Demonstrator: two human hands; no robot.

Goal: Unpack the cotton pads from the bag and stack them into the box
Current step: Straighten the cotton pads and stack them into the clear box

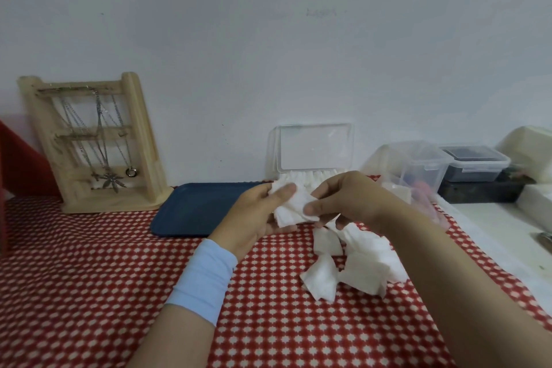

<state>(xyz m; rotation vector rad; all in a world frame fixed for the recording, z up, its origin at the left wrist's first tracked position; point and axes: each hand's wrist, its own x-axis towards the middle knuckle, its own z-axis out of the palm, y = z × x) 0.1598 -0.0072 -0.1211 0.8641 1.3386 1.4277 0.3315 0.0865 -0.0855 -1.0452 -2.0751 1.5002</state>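
Head view: I'm reading this as partway: left hand and right hand are pinching a pad stack, the box is holding some, loose pads are waiting lower right.

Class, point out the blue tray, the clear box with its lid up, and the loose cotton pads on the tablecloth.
blue tray (194,209): head view, bare middle of its surface.
clear box (313,146): head view, centre of its raised lid.
loose cotton pads (321,278): head view, nearest pad of the heap.
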